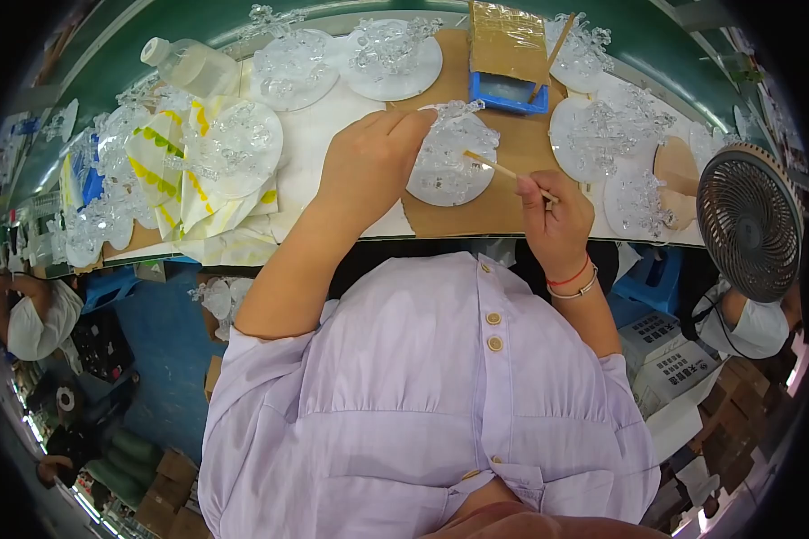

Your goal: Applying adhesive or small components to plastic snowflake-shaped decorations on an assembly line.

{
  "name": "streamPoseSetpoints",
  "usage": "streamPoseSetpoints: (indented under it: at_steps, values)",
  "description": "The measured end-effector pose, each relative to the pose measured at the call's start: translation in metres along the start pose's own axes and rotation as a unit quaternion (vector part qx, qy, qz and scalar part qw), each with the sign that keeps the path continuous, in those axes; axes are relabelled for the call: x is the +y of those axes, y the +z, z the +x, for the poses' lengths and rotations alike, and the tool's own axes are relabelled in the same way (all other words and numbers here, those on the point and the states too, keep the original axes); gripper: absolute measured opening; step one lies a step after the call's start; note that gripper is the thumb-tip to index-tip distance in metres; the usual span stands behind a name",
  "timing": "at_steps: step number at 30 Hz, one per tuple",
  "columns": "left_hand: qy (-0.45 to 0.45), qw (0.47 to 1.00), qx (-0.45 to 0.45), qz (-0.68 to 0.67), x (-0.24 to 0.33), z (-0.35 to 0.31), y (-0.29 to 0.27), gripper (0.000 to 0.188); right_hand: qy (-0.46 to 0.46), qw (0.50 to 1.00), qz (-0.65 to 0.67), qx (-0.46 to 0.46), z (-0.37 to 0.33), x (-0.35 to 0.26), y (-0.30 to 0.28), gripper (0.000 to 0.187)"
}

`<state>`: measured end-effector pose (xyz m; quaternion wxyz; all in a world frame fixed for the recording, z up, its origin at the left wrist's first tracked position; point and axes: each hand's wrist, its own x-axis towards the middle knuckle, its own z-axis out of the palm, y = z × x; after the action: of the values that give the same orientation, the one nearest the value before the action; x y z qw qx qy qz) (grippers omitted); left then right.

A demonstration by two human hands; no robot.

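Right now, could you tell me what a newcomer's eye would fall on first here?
At the centre, the left hand steadies a clear plastic ornament on a round disc while the right hand pokes it with a thin wooden stick. Many similar clear ornaments crowd the bench around it. A small fan stands at the right edge.

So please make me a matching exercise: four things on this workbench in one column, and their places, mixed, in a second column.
Things:
1. thin wooden stick
2. clear plastic bottle with white cap
3. dark round fan
4. blue rectangular tray

Places:
A. at the right end of the bench
B. in the right hand, tip on the clear ornament on a round disc that the left hand steadies
C. at the far left of the bench
D. behind the ornament, under a brown cardboard piece

Pairs: 1-B, 2-C, 3-A, 4-D
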<state>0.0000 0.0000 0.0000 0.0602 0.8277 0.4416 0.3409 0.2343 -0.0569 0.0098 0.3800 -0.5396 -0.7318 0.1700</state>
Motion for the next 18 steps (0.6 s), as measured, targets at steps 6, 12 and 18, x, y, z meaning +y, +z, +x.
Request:
streamPoseSetpoints:
  at_steps: [6,12,18]
  values:
    - [0.0,1.0,0.006,-0.014,0.001,0.002,0.001,0.025,-0.122,0.992,-0.024,0.018,0.006,-0.003,0.001,0.011]
    - [-0.026,0.999,-0.004,-0.019,0.008,0.007,-0.005,0.014,-0.106,0.993,-0.02,-0.038,-0.011,-0.003,-0.007,0.009]
    - [-0.044,0.999,-0.009,-0.016,0.009,0.009,-0.007,0.016,-0.095,0.995,0.024,0.002,-0.029,0.003,-0.007,0.014]
